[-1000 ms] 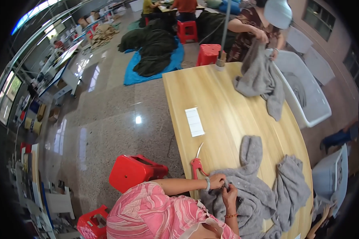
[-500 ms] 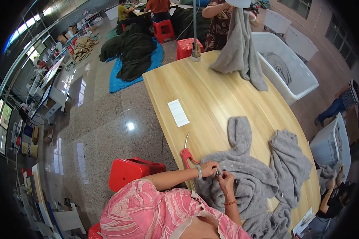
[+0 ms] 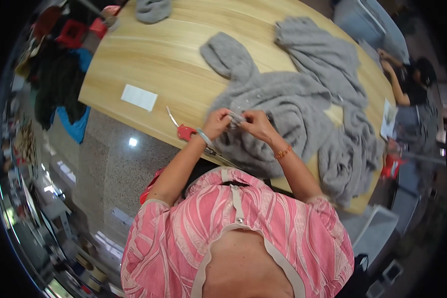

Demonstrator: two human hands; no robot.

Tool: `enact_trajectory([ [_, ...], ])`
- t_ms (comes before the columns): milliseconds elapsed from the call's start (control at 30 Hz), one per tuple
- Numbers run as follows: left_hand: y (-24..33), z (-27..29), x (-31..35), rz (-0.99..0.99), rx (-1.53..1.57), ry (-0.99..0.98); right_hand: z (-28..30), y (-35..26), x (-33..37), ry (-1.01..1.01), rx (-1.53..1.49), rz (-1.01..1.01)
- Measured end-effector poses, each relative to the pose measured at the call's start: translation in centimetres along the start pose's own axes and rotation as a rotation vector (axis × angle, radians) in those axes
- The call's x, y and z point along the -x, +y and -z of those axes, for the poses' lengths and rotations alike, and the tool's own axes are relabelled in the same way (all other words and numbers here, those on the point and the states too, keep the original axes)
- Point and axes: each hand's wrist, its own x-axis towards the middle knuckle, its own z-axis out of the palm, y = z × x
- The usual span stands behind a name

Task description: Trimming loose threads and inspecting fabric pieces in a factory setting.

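Observation:
A grey knitted garment [image 3: 283, 99] lies bunched on the wooden table [image 3: 174, 44] in front of me, one sleeve stretched toward the far side. My left hand [image 3: 217, 122] pinches a small fold of its edge. Close beside it, my right hand [image 3: 256, 124] grips the same fold, fingertips nearly meeting. Small shiny spots dot the knit near my fingers; what they are I cannot make out. Just left of my left hand rests a red-handled tool [image 3: 185, 132] with a thin pale curved tip.
More grey knitwear [image 3: 323, 49] is heaped to the right, and another grey piece [image 3: 153, 10] lies at the far left. A white paper card [image 3: 139, 97] sits near the left edge. A person in black [image 3: 407, 82] is beyond the right edge, near a pale bin [image 3: 360, 20].
My head has turned and tipped down, so the table appears rotated and nearer. Both hands still hold the garment's fold. The co-worker at the far end has left the view.

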Motion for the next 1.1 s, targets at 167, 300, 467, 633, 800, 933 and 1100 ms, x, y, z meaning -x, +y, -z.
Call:
enact_trajectory([
  [167, -0.1, 0.0, -0.7, 0.085, 0.08, -0.02, -0.6, 1.4, 0.4, 0.009, -0.205, -0.098],
  [300, -0.5, 0.0, -0.4, 0.131, 0.028, 0.004, -0.6, 0.4, 0.9, -0.007, -0.189, -0.156],
  [467, -0.2, -0.3, -0.2, 0.181, -0.039, 0.052, -0.9, -0.6, 0.9, 0.065, 0.028, -0.125],
  [633, -0.3, 0.1, -0.7, 0.186, -0.094, 0.056, -1.6, -1.2, 0.6, 0.133, 0.043, -0.159],
  [800, -0.8, -0.1, -1.2, 0.134, -0.254, 0.055, -1.9, -0.6, 0.5, 0.208, 0.086, -0.169],
  [933, -0.5, -0.7, -1.2, 0.049, -0.297, 0.06, -1.9, 0.9, 0.6, 0.246, -0.057, -0.213],
  [1100, -0.3, -0.7, -1.5, 0.086, -0.191, 0.04, -1.0, 2.3, 0.7, 0.144, -0.424, -0.249],
])
